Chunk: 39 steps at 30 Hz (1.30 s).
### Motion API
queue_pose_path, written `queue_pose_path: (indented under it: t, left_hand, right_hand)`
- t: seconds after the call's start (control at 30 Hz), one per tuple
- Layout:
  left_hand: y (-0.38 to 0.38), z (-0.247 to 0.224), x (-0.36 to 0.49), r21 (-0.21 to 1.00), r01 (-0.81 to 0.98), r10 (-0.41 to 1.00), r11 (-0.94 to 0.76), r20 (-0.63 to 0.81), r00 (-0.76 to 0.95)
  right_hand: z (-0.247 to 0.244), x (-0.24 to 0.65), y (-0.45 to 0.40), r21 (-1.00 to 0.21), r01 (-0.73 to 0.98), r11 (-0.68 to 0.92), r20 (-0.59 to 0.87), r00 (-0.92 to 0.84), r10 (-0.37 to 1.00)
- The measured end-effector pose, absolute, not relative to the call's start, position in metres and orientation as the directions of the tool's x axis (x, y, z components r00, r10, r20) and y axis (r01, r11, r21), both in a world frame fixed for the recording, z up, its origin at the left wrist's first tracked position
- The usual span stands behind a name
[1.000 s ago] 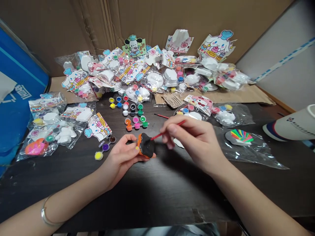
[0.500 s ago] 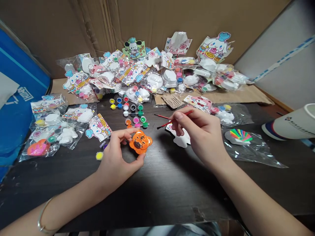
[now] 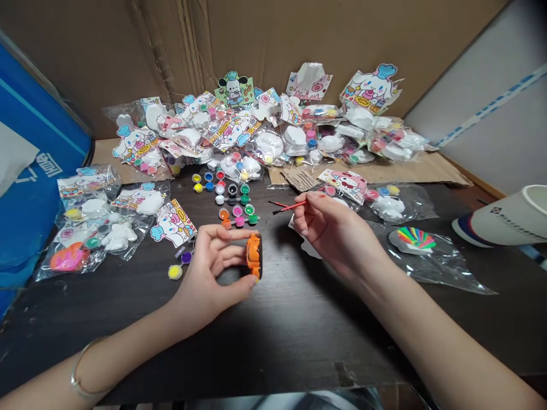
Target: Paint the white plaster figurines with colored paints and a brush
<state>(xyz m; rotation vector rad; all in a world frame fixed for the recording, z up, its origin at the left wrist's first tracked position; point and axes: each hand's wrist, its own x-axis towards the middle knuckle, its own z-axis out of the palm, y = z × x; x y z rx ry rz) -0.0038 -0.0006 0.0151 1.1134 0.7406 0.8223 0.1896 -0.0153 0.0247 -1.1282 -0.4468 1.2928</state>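
Between thumb and fingers, my left hand grips an orange bear-head figure, which stands edge-on with its dark side facing right. My right hand pinches two thin red paintbrushes, their dark tips pointing left above the table. Small open paint pots in several colours lie just beyond my left hand. A white figure lies partly hidden beneath my right hand. Yellow and purple pots sit to the left of my left hand.
Bagged white figures and picture cards are heaped along the cardboard at the back. More bags lie at the left. At the right are a rainbow-painted piece on plastic and a paper cup.
The orange figure has turned from showing its painted face to showing its edge. My right hand has tilted, its palm side turning more into view, with the brushes still in it.
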Motion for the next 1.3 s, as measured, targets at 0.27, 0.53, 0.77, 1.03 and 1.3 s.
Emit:
queue_pose_path:
  t: [0.27, 0.53, 0.77, 1.03, 1.3]
  left_hand:
    - [0.012, 0.016, -0.004, 0.556, -0.214, 0.499, 0.803, -0.433, 0.751]
    - [0.011, 0.014, -0.005, 0.534, -0.246, 0.508, 0.809, -0.424, 0.75]
    - [0.01, 0.012, -0.002, 0.691, -0.268, 0.679, 0.672, -0.43, 0.595]
    - [-0.001, 0.011, -0.005, 0.986, 0.162, 0.951, 0.026, -0.074, 0.3]
    - [-0.003, 0.017, -0.005, 0.991, 0.121, 0.962, 0.064, -0.093, 0.256]
  right_hand:
    - [0.035, 0.178, -0.033, -0.99, -0.132, 0.048, 0.035, 0.098, 0.995]
    - [0.035, 0.174, -0.04, -0.929, 0.234, 0.286, 0.342, 0.25, 0.906]
    - [0.044, 0.18, -0.038, -0.985, -0.042, 0.168, 0.159, 0.16, 0.974]
    - [0.042, 0.194, -0.028, -0.984, -0.004, 0.18, 0.159, 0.446, 0.88]
    - [0.026, 0.196, -0.025, -0.81, 0.562, -0.168, -0.146, 0.085, 0.986]
